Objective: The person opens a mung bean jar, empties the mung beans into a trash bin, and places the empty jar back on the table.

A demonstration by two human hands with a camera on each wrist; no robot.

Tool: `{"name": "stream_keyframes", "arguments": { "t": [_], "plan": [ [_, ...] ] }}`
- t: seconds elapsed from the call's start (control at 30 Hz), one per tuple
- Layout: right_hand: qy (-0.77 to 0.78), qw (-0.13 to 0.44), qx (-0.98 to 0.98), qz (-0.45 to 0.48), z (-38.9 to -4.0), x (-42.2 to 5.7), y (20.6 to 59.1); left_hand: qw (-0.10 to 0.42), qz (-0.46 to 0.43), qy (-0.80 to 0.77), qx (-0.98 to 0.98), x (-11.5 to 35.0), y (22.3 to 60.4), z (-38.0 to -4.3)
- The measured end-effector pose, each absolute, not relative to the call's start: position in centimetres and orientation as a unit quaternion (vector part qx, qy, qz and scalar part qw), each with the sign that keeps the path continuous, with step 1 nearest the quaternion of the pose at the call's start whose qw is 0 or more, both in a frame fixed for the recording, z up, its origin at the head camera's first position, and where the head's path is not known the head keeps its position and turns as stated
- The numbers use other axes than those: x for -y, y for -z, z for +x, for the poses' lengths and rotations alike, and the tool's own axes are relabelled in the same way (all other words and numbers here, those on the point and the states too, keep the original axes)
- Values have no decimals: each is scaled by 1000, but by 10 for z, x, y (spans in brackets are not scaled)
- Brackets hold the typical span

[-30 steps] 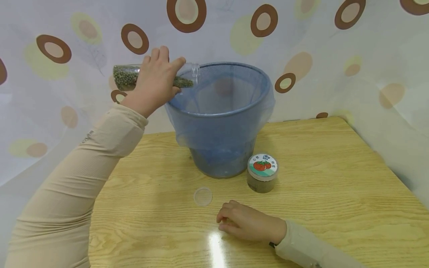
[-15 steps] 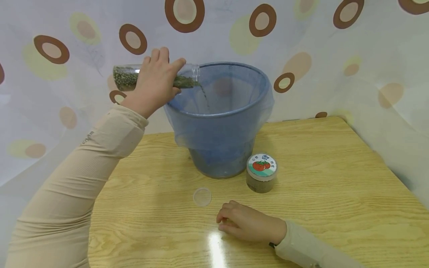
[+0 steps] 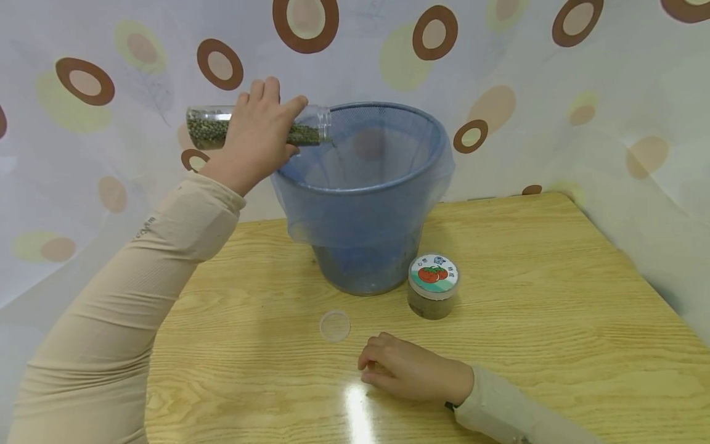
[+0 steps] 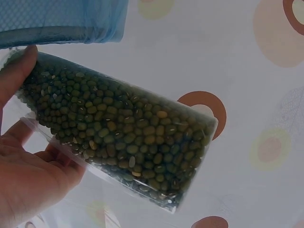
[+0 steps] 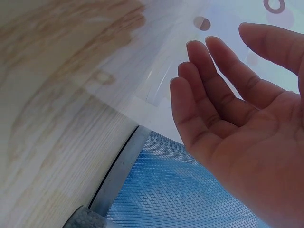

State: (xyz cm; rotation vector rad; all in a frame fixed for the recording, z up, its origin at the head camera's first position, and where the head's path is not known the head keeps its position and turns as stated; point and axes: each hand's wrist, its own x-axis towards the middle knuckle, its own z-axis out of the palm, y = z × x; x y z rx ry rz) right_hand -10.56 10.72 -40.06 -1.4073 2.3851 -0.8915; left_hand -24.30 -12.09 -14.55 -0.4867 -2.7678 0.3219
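Observation:
My left hand (image 3: 259, 126) grips a clear plastic bottle (image 4: 118, 126) of green mung beans, tipped nearly level. Its uncapped mouth overlaps the left rim of a mesh bin (image 3: 366, 228) lined with a blue bag, and a thin trickle of beans (image 3: 335, 148) falls inside. In the left wrist view, thumb and fingers wrap the bottle near its neck. My right hand (image 3: 413, 369) rests on the table with loosely curled fingers; its palm (image 5: 256, 156) holds nothing in the right wrist view. Just beyond those fingers lies a round clear lid (image 3: 335, 325).
A short round jar (image 3: 434, 287) with a tomato-printed lid stands by the bin's front right. The wood-grain table (image 3: 543, 296) backs onto a patterned wall covering (image 3: 516, 68), and its right edge slants along another covered wall.
Beans have begun to run from the bottle's mouth into the bin; the stream looks thinner now than half a second ago. Both hands have stayed nearly still.

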Motion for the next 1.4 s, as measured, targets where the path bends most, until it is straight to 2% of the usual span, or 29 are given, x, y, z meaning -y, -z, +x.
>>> {"name": "stream_keyframes", "arguments": {
  "t": [1.4],
  "plan": [
    [302, 143, -825, -455, -104, -106, 399, 155, -160, -108, 969, 125, 146, -242]
  ]
}}
